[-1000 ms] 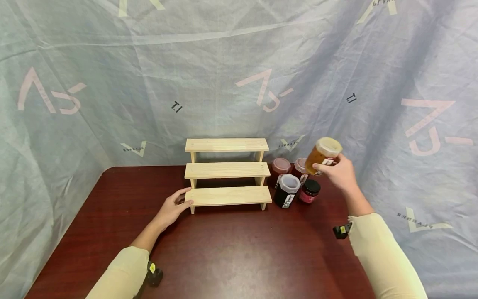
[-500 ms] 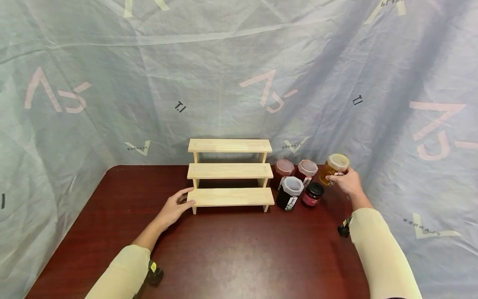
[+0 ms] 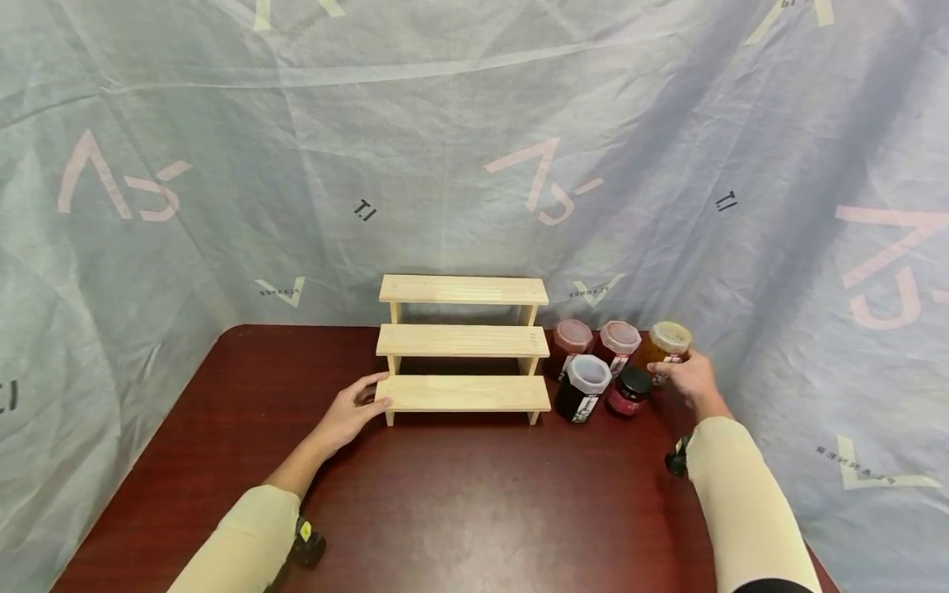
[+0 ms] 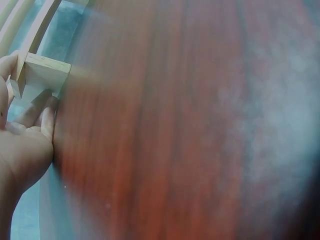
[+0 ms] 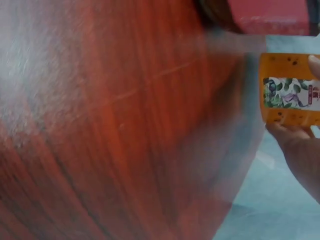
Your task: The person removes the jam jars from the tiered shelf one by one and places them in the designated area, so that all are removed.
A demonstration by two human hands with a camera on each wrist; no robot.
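A three-tier wooden display stand stands near the back of the table. At the left end of its lowest step, my left hand holds the plank between thumb and fingers. The left wrist view shows that plank's end close by the fingers. On the far right, my right hand grips an amber jar with a pale lid. Upright, the jar is low at the table's back right. In the right wrist view, its flowered label shows between thumb and fingers.
Left of the amber jar are two red jars with pale pink lids, a dark jar with a whitish lid and a small black-lidded jar. A grey printed curtain hangs behind the dark red table.
My right hand has lowered the amber jar from above the other jars, moving it rightward and down to the table's back right. My left hand stays on the stand.
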